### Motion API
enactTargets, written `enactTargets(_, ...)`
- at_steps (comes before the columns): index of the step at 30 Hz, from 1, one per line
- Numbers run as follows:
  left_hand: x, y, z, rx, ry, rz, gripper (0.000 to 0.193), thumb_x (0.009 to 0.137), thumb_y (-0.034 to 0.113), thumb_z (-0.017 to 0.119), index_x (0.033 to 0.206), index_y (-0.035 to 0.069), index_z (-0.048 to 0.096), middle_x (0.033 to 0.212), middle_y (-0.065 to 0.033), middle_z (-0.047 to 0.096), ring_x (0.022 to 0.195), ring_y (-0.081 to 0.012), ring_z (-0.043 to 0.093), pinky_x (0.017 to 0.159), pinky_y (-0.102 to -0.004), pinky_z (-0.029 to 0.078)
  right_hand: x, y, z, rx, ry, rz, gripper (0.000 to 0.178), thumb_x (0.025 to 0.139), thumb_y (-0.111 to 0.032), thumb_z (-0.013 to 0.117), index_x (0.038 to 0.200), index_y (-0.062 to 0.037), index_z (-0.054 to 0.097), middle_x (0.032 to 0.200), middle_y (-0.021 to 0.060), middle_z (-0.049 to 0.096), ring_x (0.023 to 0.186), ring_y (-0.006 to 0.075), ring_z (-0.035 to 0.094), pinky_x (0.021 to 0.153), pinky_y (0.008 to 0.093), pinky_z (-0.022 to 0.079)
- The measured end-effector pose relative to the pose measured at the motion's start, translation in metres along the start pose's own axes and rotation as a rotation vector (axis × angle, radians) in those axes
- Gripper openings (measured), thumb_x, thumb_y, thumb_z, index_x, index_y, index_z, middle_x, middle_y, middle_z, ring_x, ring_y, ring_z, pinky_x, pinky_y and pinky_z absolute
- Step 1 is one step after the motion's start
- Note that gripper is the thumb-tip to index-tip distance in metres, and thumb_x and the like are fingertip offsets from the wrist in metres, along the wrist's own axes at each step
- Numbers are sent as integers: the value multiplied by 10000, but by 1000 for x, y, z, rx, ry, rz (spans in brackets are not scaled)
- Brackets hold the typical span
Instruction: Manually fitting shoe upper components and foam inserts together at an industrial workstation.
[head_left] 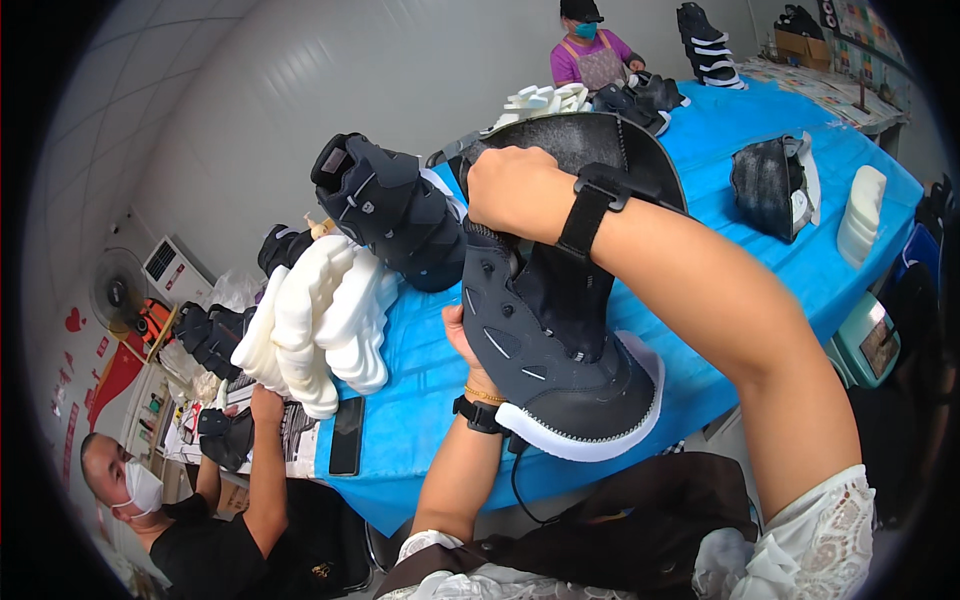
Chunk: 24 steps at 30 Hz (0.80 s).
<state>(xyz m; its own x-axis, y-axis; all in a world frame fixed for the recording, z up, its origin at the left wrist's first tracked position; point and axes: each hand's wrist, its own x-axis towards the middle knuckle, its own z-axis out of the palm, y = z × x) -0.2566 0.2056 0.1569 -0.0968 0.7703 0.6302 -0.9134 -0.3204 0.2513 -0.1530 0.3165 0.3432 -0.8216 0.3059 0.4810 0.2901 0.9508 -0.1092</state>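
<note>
Centre of frame: person is holding up a dark grey high-top shoe upper (560, 340) with a white edge along its bottom, tilted, above the blue table (760, 280). Right hand (515, 190) is closing over the top of the upper, fingers curled down into its opening, black strap on the wrist. Left hand (468, 345) is gripping the upper from behind at its left side; only thumb and wrist are showing, fingers are hidden behind the shoe, watch and thin bracelet on the wrist.

Left of centre: stack of white soles (320, 325) is lying on the table edge, another dark finished upper (395, 210) is sitting just above it. A black phone (347, 435) is lying near the table's lower left corner.

Lower left: a masked co-worker is reaching a hand (266, 405) up to the white soles.

Right side: another dark upper (768, 185) and a white sole stack (860, 215) are resting on the table. Top centre: a second co-worker (590, 50) is sitting at the far end.
</note>
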Motion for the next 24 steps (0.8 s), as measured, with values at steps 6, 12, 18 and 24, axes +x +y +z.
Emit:
enactTargets(6,6,-23,31,111,176,117,797,810,372,457,1510,11,337,1517,-229,394,1365,-407,435,1137,-533,341,-5,10,10,75,32,-10,318,782,-259,617,948,-21,747,991,212,713,953,383,700,834,453,549)
enactTargets(12,-4,-35,33,104,275,41,879,773,457,459,1527,31,310,1528,-271,345,1367,-475,397,1134,-606,300,-25,28,40,110,89,-142,173,781,-86,643,907,2,722,940,205,691,873,387,705,721,456,588)
enactTargets(18,-5,-41,35,261,339,23,832,758,399,499,1476,-3,381,1435,-280,460,1292,-440,494,1093,-573,383,-42,39,49,214,144,-207,180,825,-125,603,880,2,719,915,202,677,874,388,700,731,473,584)
enactTargets(24,-6,-16,11,71,142,-48,811,747,373,517,1450,-19,411,1396,-274,501,1255,-427,530,1075,-556,413,-37,37,53,499,96,113,247,818,-176,578,884,20,712,967,272,677,921,456,663,818,499,540)
